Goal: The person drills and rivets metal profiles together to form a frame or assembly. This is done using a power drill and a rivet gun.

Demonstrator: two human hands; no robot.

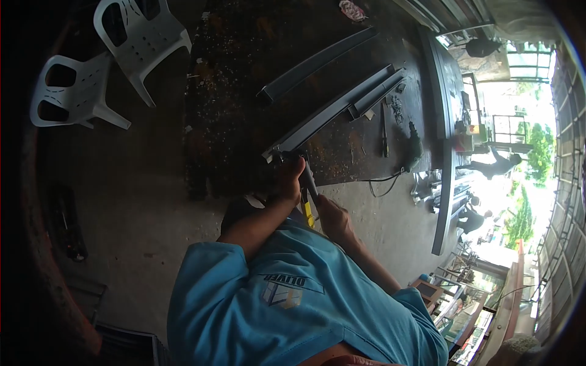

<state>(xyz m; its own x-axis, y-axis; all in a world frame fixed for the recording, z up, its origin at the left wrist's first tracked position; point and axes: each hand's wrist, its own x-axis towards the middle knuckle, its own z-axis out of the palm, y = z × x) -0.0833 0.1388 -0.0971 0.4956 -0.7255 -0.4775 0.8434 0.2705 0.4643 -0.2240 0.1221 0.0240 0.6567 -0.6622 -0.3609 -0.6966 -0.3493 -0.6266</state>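
A long dark metal profile point(336, 116) lies on the dark worktable, its near end by my left hand point(292, 180). The fingers of that hand are closed at this end, but what they grip is hidden. Close beside it, my right hand point(334, 218) is wrapped round the lower end of a dark bar-like handle point(311, 178), which runs up toward the left hand. Its exact kind does not show. A yellow object point(308, 215) is between my forearms, partly hidden. A shorter dark profile point(375, 96) rests against the long one.
Another dark profile point(317, 64) lies farther across the worktable point(232, 116). A green power tool point(413, 149) with a cable sits at the table's edge near a thin tool point(385, 131). White plastic chairs point(76, 91) stand left. A long beam point(447, 195) and people are at right.
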